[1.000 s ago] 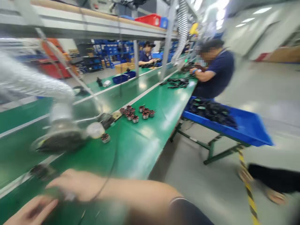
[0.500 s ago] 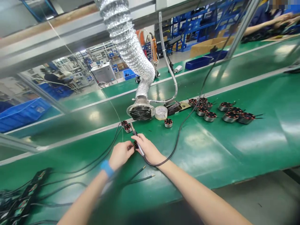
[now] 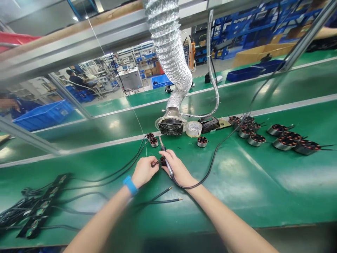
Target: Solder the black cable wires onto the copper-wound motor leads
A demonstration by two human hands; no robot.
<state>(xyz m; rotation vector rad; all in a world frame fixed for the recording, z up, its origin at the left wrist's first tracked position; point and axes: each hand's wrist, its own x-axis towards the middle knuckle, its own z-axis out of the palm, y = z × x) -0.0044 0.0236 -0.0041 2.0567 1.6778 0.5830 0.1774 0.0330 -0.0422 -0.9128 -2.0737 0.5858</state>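
My right hand (image 3: 180,169) is closed round a soldering iron (image 3: 169,166), its tip pointing away from me and its black cable looping over my wrist. The same hand's fingers also steady a small motor part (image 3: 163,161), mostly hidden behind the iron and fingers. My left hand (image 3: 144,172), with a blue wristband (image 3: 130,186), pinches dark wires (image 3: 155,163) that run to this part. Just beyond, two motor stators with copper windings (image 3: 153,142) have black cables leading to them. Another stator (image 3: 202,141) sits apart to the right.
A fan-fronted fume extractor (image 3: 171,127) hangs on a foil duct beside a round white tub (image 3: 194,129). Several stators (image 3: 285,142) stand at the right. Circuit boards in a black strip (image 3: 44,207) lie left with cables. Two bare-ended cables (image 3: 168,201) lie near my wrists. Co-workers appear behind.
The view has swung left, so the bench things appear further right. Both hands keep their holds on the iron, motor part and wires, with little visible movement between them.
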